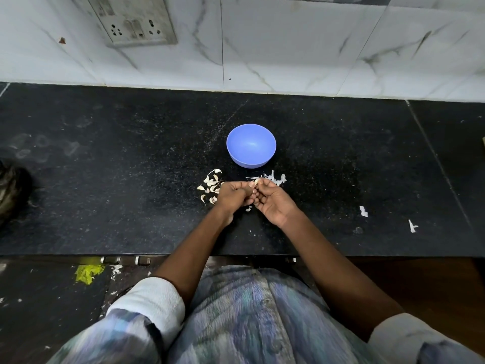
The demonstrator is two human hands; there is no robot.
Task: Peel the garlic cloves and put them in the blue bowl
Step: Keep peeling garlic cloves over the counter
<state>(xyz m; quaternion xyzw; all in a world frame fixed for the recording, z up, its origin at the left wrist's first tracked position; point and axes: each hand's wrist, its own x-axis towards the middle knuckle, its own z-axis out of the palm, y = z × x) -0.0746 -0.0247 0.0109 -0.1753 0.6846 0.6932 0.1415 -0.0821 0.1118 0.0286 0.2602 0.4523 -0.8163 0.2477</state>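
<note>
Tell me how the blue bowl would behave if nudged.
The blue bowl looks like thin plastic and holds nothing, so it is probably light. On the smooth black counter it would likely slide readily. Its narrow base suggests it might tip.

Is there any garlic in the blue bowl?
No, the bowl shows only its bare blue inside, and the garlic lies on the counter beside it.

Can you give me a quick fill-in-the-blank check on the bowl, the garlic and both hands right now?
1. The blue bowl on the counter holds ____ cloves.
2. The pile of unpeeled cloves lies beside the ____ hand.
3. The left hand and right hand together pinch one ____.
4. The wall socket is mounted ____ the counter.

Missing words: no; left; clove; above
</note>
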